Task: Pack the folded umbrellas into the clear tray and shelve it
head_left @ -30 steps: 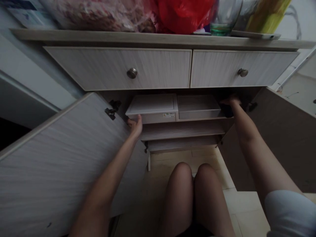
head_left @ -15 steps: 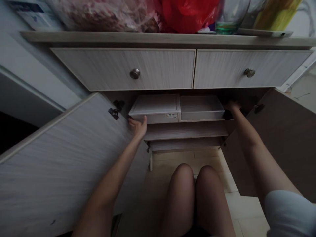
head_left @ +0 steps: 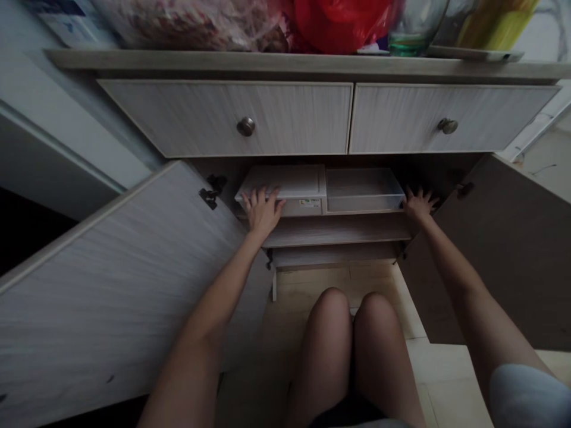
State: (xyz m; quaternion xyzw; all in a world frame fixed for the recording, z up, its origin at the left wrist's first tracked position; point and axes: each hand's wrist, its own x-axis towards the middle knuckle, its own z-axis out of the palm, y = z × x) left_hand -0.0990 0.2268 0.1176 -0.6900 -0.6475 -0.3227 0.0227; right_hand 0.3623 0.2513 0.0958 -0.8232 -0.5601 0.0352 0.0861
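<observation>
Two pale flat boxes stand side by side on the upper shelf of an open wooden cabinet. My left hand lies with fingers spread on the front left corner of the left box. My right hand is spread beside the right end of the right box, touching or just short of it. Neither hand holds anything.
Both cabinet doors stand open, the left door wide toward me, the right door dark at the right. Two shut drawers with round knobs sit above. Bags and a glass crowd the top. My knees are over the tiled floor.
My left hand slid from the left end of the left box up onto its front corner and spread. My right hand drew back from the dark space right of the boxes and opened.
</observation>
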